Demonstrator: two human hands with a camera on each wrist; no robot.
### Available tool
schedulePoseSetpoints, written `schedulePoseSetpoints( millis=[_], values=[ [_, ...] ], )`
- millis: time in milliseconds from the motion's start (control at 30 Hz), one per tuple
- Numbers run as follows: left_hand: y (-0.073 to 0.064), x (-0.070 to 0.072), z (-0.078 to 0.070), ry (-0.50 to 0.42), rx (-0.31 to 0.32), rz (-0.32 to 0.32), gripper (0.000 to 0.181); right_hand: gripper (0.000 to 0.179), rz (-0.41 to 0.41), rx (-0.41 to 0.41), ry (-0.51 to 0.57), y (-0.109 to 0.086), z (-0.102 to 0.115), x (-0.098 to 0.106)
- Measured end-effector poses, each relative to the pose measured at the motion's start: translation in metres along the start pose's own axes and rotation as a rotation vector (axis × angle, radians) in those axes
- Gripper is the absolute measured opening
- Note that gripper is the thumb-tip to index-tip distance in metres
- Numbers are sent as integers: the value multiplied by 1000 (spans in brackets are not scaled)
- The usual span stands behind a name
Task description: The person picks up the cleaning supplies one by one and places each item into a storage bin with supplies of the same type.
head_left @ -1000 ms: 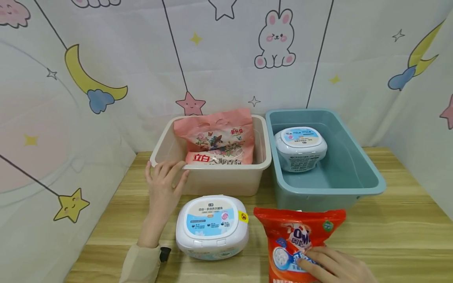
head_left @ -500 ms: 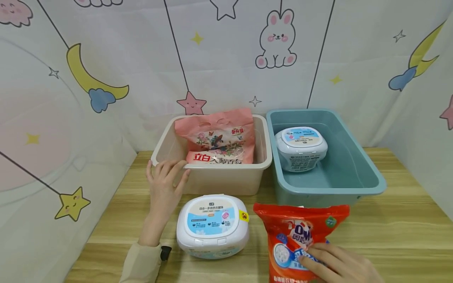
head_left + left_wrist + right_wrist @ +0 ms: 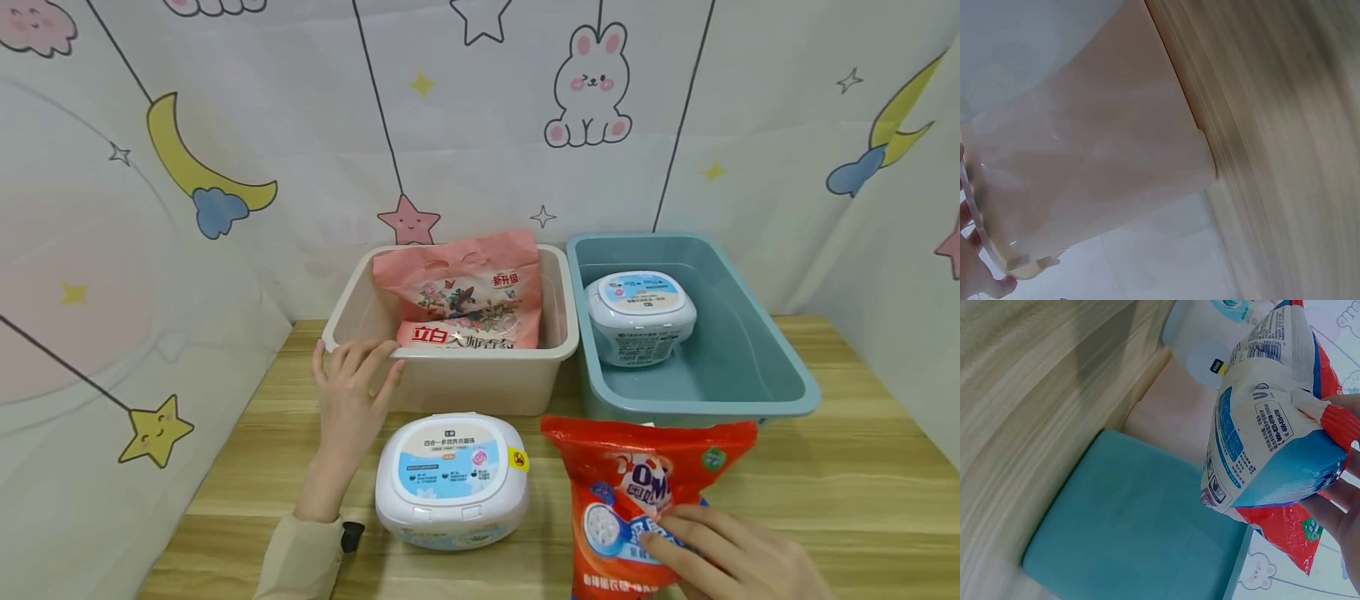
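Note:
My right hand (image 3: 738, 546) grips a red laundry detergent bag (image 3: 622, 467) by its side, in front of the blue bin (image 3: 697, 407). The right wrist view shows the bag's white and blue printed back (image 3: 1266, 425), lifted off the table, with fingers closed on its edge. My left hand (image 3: 352, 387) holds the front rim of the beige bin (image 3: 480, 379) near its left corner, fingers over the rim. In the left wrist view, the fingertips and thumb (image 3: 997, 286) show at the rim's edge. A pink detergent bag (image 3: 480, 292) leans inside the beige bin.
A white lidded laundry-bead tub (image 3: 450, 483) stands on the wooden table (image 3: 847, 492) before the beige bin. A similar tub (image 3: 641, 317) sits in the left part of the blue bin. Behind both bins hangs a patterned cloth (image 3: 480, 125).
The red detergent bag and my right hand have risen slightly and shifted a little to the right. My left hand stays on the beige bin's rim.

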State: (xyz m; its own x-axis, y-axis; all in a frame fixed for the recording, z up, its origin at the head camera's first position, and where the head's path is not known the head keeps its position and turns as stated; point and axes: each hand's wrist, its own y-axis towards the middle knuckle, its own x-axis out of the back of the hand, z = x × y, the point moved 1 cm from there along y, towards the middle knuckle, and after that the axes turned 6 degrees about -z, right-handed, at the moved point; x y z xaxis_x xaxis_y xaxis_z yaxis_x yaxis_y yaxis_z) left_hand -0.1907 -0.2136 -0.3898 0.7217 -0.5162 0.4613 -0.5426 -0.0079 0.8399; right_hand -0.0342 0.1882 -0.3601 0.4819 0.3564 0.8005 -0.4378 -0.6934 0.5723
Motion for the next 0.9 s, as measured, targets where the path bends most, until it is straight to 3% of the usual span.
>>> schedulePoseSetpoints(
  millis=[233, 567, 900],
  values=[
    [0, 0, -2, 3, -2, -1, 26, 47, -101, 7, -4, 8, 0, 2],
    [-1, -1, -3, -13, -5, -15, 26, 43, -127, 45, 32, 21, -4, 12],
    [1, 2, -2, 8, 1, 13, 26, 41, -164, 72, 53, 32, -3, 19]
  ],
)
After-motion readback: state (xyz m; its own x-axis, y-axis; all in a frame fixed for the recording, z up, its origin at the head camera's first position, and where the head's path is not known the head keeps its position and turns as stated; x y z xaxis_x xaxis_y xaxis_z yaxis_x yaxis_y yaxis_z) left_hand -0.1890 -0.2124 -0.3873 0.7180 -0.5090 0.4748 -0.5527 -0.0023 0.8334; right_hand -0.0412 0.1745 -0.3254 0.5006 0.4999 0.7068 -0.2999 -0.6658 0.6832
